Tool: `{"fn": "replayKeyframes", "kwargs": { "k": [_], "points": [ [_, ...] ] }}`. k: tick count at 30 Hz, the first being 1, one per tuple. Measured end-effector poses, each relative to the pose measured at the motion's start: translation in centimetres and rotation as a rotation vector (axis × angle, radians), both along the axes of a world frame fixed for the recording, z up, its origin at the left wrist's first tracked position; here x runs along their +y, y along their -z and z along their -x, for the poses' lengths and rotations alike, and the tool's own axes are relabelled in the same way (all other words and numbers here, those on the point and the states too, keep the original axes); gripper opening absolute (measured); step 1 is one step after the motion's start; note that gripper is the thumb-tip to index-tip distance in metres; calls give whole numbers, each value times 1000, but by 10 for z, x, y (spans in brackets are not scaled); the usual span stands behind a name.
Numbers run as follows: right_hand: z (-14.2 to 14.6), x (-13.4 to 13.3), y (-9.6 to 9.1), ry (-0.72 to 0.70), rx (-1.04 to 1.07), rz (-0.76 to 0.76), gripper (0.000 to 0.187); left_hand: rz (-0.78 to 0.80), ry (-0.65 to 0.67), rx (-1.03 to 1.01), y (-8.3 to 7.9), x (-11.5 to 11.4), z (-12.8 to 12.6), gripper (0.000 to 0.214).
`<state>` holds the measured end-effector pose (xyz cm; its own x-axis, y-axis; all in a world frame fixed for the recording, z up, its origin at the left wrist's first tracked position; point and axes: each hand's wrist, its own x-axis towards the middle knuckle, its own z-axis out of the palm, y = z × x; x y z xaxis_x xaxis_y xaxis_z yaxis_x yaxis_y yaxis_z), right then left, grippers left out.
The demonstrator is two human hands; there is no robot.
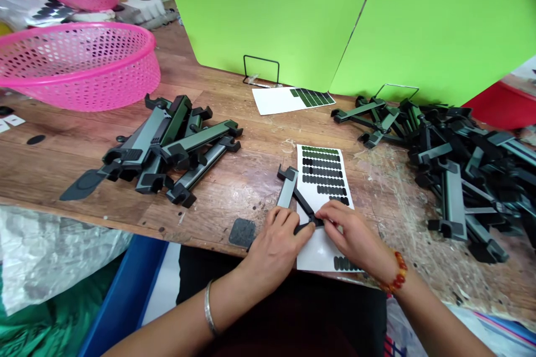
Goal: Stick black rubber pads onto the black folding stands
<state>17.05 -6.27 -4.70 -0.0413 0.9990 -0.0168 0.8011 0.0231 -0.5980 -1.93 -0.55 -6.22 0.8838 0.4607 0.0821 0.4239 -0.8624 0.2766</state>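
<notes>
My left hand is closed around a grey-and-black folding bracket with hooked ends, pinning it near the table's front edge. A thin black arm of the bracket slants toward my thumb. At the end of that arm, my right hand has its thumb and fingers pinched together; what lies between the fingertips is hidden. Beneath the bracket and my right hand lies a white sheet of black oval stickers, with some rows partly gone. A dark rounded pad rests left of my left hand.
Several similar brackets are heaped to the left, and a larger pile spreads on the right. Another sticker sheet lies by the green panel at the back. A pink basket stands at the far left.
</notes>
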Motion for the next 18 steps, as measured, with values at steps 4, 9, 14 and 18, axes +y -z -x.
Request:
{"fn": "replayKeyframes", "kwargs": {
  "k": [4, 9, 14, 18],
  "points": [
    [6, -16, 5, -85, -180, -90, 28, -13, 7, 0, 0, 0, 0, 34],
    [25, -26, 13, -124, -497, -156, 29, -6, 12, -3, 2, 0, 1, 37],
    [21, -25, 15, -29, -369, -208, 25, -16, 5, 18, 3, -1, 1, 45],
    [-2, -27, 10, 89, -121, -240, 24, -56, -1, 50, 2, 0, -2, 50]
  ]
}}
